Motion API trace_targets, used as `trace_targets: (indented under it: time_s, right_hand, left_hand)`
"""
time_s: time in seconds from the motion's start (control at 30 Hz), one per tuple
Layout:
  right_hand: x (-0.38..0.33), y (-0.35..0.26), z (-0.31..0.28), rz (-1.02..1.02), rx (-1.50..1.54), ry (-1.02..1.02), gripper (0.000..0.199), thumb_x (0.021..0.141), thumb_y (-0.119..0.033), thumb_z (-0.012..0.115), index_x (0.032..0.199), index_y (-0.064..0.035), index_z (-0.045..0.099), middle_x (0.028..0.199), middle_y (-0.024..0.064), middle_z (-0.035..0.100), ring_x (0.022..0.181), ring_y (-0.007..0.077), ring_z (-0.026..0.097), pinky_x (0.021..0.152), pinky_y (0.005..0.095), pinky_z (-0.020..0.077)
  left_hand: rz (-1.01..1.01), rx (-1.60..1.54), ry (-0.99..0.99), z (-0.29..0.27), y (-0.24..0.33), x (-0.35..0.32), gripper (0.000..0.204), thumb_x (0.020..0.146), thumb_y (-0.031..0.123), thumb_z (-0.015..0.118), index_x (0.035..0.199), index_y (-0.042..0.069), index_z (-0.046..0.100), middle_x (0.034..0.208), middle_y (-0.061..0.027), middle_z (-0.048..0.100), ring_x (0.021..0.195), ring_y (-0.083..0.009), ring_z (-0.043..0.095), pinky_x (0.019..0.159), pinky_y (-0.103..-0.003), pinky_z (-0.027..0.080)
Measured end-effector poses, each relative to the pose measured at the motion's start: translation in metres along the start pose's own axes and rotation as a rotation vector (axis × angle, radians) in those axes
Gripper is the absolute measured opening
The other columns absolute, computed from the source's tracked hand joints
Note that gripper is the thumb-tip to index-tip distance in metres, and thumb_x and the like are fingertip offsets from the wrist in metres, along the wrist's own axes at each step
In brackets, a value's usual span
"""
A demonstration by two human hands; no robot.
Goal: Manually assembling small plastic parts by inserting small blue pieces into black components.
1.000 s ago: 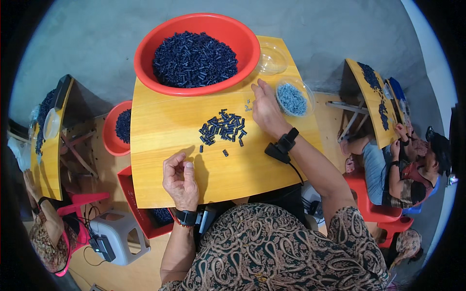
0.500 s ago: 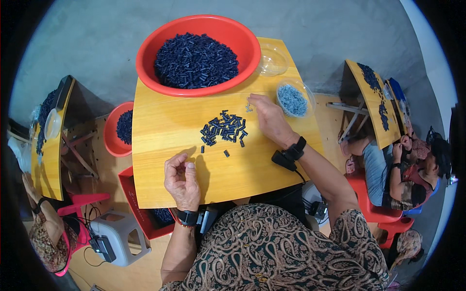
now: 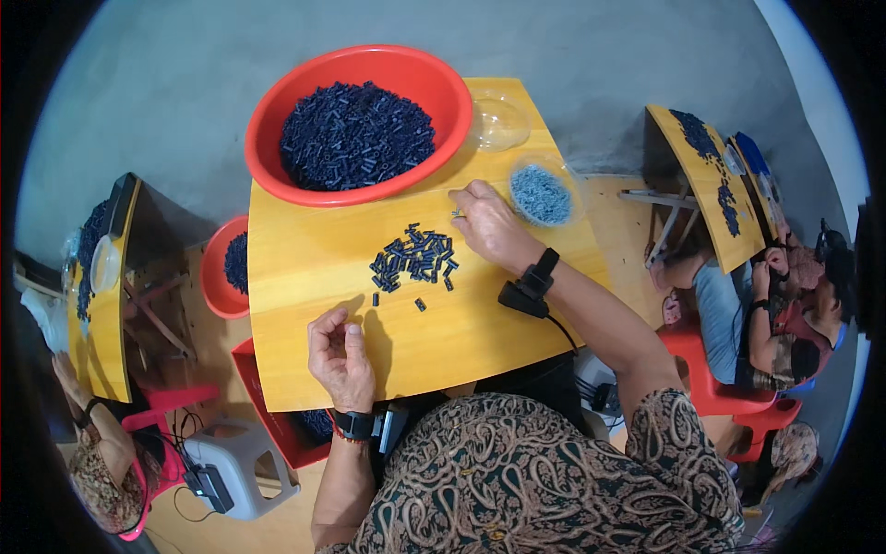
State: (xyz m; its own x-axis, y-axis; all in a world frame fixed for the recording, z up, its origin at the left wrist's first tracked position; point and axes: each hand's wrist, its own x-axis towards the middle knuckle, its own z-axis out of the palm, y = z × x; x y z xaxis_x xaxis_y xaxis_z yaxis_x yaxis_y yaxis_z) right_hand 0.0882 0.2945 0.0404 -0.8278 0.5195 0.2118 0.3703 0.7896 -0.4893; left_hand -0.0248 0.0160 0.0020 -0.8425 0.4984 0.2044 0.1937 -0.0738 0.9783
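My left hand (image 3: 342, 358) rests at the front left of the yellow table (image 3: 305, 249), palm turned inward. Its fingers bend loosely, with the thumb apart from them and nothing visible between. My right hand (image 3: 491, 224) reaches across the table with its fingertips bent down together. Beneath them lie tiny blue-grey pieces (image 3: 457, 213), partly hidden; whatever the fingertips pinch is too small to make out. Between my hands spreads a loose pile of short dark-blue tubular pieces (image 3: 413, 258). One loose tubular piece (image 3: 420, 304) lies nearer to me.
A big red basin (image 3: 266, 152) of dark pieces stands at the back. Right of it are a clear empty bowl (image 3: 501, 125) and a clear tub of blue-grey pieces (image 3: 542, 195). Red containers (image 3: 214, 286) stand at the left. People sit at tables on both sides.
The view has shifted slightly. My right hand has moved left, its fingers now covering part of the tiny blue-grey pieces. My left hand stays nearly in place, with its thumb farther from the fingers.
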Motion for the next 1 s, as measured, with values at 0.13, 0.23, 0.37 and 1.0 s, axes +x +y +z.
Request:
trace_targets:
  time_s: [0.13, 0.23, 0.37, 1.0]
  right_hand:
    - [0.007, 0.008, 0.005, -0.032, -0.01, 0.017, 0.021, 0.08, -0.002, 0.063, 0.1, 0.0063, 0.062, 0.099, 0.0233, 0.055, 0.101, 0.0401, 0.055, 0.086, 0.0474, 0.0455]
    - [0.009, 0.008, 0.0, 0.001, 0.079, 0.02, 0.024, 0.08, 0.0, 0.063, 0.103, 0.0062, 0.063, 0.101, 0.0233, 0.057, 0.099, 0.0404, 0.057, 0.086, 0.0466, 0.0469]
    - [-0.005, 0.007, -0.008, 0.006, 0.218, 0.103, 0.031, 0.078, 0.004, 0.062, 0.109, 0.006, 0.063, 0.103, 0.0238, 0.059, 0.101, 0.0409, 0.058, 0.088, 0.0443, 0.0479]
    - [-0.005, 0.007, -0.001, -0.066, 0.176, 0.212, 0.015, 0.082, 0.003, 0.058, 0.096, 0.0046, 0.064, 0.089, 0.0229, 0.063, 0.087, 0.0416, 0.06, 0.078, 0.0457, 0.0492]
  left_hand:
    - [0.004, -0.019, 0.012, -0.002, -0.003, -0.001, 0.019, 0.094, 0.003, 0.062, 0.112, 0.0, 0.059, 0.105, -0.0046, 0.062, 0.092, -0.0115, 0.059, 0.086, -0.026, 0.048]
    - [-0.01, -0.028, 0.01, -0.002, -0.004, -0.001, 0.017, 0.094, 0.005, 0.063, 0.109, -0.002, 0.06, 0.106, -0.0055, 0.057, 0.09, -0.0116, 0.055, 0.084, -0.026, 0.047]
    - [0.019, -0.007, 0.017, 0.0, -0.005, 0.0, 0.019, 0.094, 0.003, 0.062, 0.113, 0.0, 0.059, 0.106, -0.0046, 0.062, 0.091, -0.0114, 0.059, 0.085, -0.025, 0.049]
    - [0.015, -0.022, 0.028, 0.002, -0.004, 0.002, 0.019, 0.093, 0.002, 0.062, 0.112, -0.002, 0.06, 0.105, -0.0057, 0.063, 0.09, -0.0116, 0.058, 0.084, -0.025, 0.049]
